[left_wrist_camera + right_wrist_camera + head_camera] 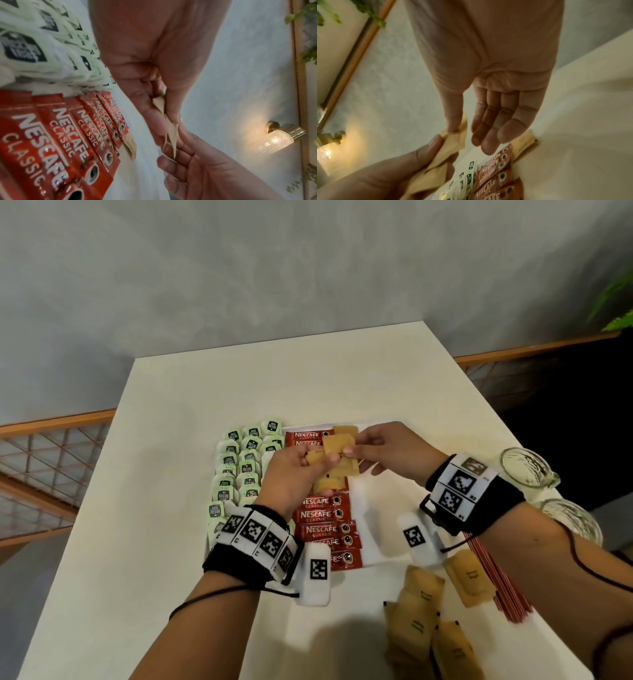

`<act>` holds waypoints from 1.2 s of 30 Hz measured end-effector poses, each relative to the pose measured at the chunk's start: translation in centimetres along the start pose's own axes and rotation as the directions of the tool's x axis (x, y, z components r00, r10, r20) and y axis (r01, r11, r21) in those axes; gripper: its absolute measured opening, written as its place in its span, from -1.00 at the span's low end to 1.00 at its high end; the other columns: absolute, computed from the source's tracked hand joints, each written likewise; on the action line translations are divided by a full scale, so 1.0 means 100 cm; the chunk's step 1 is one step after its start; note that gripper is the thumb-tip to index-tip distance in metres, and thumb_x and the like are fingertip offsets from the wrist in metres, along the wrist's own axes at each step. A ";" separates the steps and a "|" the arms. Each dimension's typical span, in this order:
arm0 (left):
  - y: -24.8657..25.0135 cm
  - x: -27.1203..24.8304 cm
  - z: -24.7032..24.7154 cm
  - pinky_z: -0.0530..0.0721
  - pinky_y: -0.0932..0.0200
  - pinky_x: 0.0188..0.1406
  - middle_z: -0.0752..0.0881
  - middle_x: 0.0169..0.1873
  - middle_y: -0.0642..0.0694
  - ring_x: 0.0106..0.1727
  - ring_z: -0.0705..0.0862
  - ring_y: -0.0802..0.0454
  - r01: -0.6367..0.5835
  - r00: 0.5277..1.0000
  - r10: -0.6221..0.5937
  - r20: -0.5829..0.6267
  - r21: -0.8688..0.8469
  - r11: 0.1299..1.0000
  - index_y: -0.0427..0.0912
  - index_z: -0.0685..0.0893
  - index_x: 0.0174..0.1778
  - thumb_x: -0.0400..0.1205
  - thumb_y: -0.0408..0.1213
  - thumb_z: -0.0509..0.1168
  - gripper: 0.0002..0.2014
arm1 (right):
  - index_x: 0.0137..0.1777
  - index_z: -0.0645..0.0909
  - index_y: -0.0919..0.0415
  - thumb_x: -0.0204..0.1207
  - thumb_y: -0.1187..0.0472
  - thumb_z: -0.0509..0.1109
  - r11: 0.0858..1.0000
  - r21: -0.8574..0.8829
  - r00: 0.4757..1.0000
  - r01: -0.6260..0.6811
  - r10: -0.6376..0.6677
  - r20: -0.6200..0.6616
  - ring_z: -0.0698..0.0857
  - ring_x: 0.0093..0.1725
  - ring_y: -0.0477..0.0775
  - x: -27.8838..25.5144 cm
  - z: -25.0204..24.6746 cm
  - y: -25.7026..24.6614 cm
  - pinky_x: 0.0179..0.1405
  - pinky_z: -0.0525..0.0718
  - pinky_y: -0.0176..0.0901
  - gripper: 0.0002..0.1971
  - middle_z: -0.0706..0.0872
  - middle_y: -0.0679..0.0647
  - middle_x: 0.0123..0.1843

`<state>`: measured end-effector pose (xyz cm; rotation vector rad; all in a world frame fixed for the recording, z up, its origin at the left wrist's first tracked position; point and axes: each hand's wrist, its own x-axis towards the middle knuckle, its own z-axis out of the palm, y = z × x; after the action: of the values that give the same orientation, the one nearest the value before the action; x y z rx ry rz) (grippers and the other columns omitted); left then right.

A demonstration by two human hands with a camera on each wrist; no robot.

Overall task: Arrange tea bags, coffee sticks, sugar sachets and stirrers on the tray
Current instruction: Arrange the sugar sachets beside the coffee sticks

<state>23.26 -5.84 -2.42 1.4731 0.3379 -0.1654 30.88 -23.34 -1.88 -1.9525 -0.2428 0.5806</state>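
Note:
A white tray holds rows of green-and-white tea bags on its left and red coffee sticks down its middle. A brown sugar sachet lies at the tray's far end, with more below the hands. Above the tray my left hand grips a small stack of sugar sachets. My right hand pinches the top sachet, thumb on top and fingers beneath. The left wrist view shows the stack edge-on between both hands. In the right wrist view my thumb touches the sachet.
Several loose sugar sachets lie on the white table in front of the tray. A bundle of red stirrers lies at the near right. Two glass mugs stand at the table's right edge. The tray's right half is bare.

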 end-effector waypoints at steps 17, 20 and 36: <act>0.004 0.013 -0.030 0.82 0.16 -0.34 0.69 -0.02 -0.19 -0.10 0.77 -0.08 0.062 0.997 -0.060 -0.050 0.037 0.997 -0.20 0.54 0.35 0.65 -0.61 0.18 -0.61 | -0.31 0.60 0.25 0.60 0.28 0.39 0.939 -0.057 0.901 -0.339 0.307 -0.308 0.63 -0.39 0.17 0.050 -0.026 0.036 -0.22 0.75 0.05 -0.78 0.66 0.23 -0.36; 0.000 0.012 -0.034 0.80 0.20 -0.33 0.72 -0.02 -0.20 -0.08 0.79 -0.07 0.071 0.997 -0.069 -0.033 0.038 0.997 -0.19 0.53 0.39 0.65 -0.63 0.18 -0.58 | -0.33 0.59 0.24 0.60 0.27 0.40 0.932 -0.087 0.899 -0.352 0.311 -0.310 0.60 -0.42 0.15 0.053 -0.024 0.034 -0.29 0.71 -0.01 -0.76 0.64 0.22 -0.39; -0.005 0.006 -0.018 0.84 0.06 -0.19 0.74 0.03 -0.28 -0.09 0.80 -0.09 0.091 0.993 -0.090 0.078 -0.005 0.996 -0.32 0.46 0.44 0.62 -0.65 0.26 -0.54 | -0.01 0.72 0.22 0.50 0.04 0.50 0.999 -0.027 0.995 -0.018 0.015 -0.098 0.53 -0.44 -0.08 0.012 0.004 0.006 -0.40 0.55 -0.25 -0.76 0.58 -0.05 -0.36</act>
<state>23.43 -4.08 -3.23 1.4398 0.3419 -0.2930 31.63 -22.85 -2.91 -2.0054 -0.1745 0.4930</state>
